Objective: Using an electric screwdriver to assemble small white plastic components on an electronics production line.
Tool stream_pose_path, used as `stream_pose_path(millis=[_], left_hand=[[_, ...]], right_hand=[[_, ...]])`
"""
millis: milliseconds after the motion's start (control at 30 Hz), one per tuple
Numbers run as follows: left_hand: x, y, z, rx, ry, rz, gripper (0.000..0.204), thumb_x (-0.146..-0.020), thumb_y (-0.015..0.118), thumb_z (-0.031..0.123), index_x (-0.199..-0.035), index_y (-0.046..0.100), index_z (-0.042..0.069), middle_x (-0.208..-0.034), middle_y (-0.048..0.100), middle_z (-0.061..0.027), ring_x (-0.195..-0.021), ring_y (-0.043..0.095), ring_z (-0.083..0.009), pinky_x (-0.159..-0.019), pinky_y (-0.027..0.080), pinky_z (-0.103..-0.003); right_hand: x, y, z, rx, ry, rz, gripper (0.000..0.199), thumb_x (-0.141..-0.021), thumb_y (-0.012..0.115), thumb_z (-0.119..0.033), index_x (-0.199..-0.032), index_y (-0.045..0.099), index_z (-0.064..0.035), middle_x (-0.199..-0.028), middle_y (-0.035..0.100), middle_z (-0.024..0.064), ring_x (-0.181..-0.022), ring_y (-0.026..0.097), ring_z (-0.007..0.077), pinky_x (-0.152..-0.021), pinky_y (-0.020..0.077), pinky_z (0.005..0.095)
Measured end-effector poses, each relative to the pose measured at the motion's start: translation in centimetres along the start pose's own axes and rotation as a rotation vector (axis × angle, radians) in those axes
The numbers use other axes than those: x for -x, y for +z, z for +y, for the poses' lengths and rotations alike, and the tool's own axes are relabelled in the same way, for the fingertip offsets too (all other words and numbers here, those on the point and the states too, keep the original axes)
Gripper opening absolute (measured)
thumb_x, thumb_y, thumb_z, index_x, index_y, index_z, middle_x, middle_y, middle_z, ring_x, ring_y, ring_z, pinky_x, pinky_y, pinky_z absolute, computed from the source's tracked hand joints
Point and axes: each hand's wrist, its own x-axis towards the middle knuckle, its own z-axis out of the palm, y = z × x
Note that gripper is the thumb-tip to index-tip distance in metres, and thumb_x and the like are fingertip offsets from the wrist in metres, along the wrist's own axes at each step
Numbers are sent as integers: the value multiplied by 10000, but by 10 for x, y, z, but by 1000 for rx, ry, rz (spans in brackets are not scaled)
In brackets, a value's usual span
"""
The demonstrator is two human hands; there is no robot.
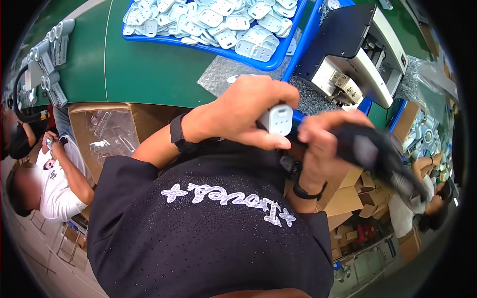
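My left hand (243, 111) is closed round a small white plastic part (279, 120) with rounded corners and several holes in its face. Thumb and fingers grip it from both sides in front of my chest. Just to the right, my right hand (320, 141) is curled with its fingertips close to that part. A bulky black tool (367, 149) with grey patches extends from this hand toward the right; motion smears it, so its exact kind is unclear.
A blue tray (198, 45) heaped with white plastic parts (218, 20) stands on the green table (144, 74). At right sits a black-and-white machine (343, 54). An open cardboard box (99, 110) holds clear bags. People work at both sides.
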Motion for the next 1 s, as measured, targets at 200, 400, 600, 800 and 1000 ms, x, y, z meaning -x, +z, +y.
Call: stream_pose_path(millis=[200, 400, 600, 800, 1000], left_hand=[[-8, 11, -11, -41, 81, 107, 770, -678, 736, 761, -952, 621, 51, -781, 615, -59, -671, 604, -252, -607, 475, -352], [-13, 13, -14, -117, 223, 162, 776, -725, 660, 776, -995, 623, 49, -748, 594, -36, -619, 594, -229, -555, 462, -331], [-13, 15, -14, -132, 248, 178, 756, -750, 655, 756, -1009, 618, 47, -748, 591, -34, -600, 590, -223, -526, 452, -319], [-14, 16, -15, -114, 266, 207, 739, -755, 666, 733, -1022, 613, 46, -766, 603, -35, -599, 595, -217, -523, 454, -318], [-13, 21, -17, -118, 273, 227, 732, -755, 678, 718, -1029, 615, 42, -793, 615, -38, -599, 600, -217, -520, 457, -314]], right_hand=[[-65, -23, -32, -94, -500, 94, 326, -955, 612, -199, -1224, 463, -89, -758, 602, 108, -542, 565, 211, -559, 518, 368], [-57, -40, -29, -120, -304, -40, 264, -951, 598, -229, -1166, 511, -104, -787, 570, 49, -577, 541, 182, -595, 490, 394], [-31, -13, -87, -320, -286, -259, 400, -910, 708, -337, -1170, 517, -100, -797, 522, 19, -652, 534, 155, -656, 469, 309], [-44, 9, -77, -382, -307, -277, 356, -831, 689, -307, -1090, 553, -105, -764, 523, -24, -597, 500, 103, -647, 414, 322], [-43, 13, -71, -308, -306, -221, 383, -809, 698, -305, -1102, 554, -105, -760, 532, -24, -594, 508, 98, -648, 410, 311]])
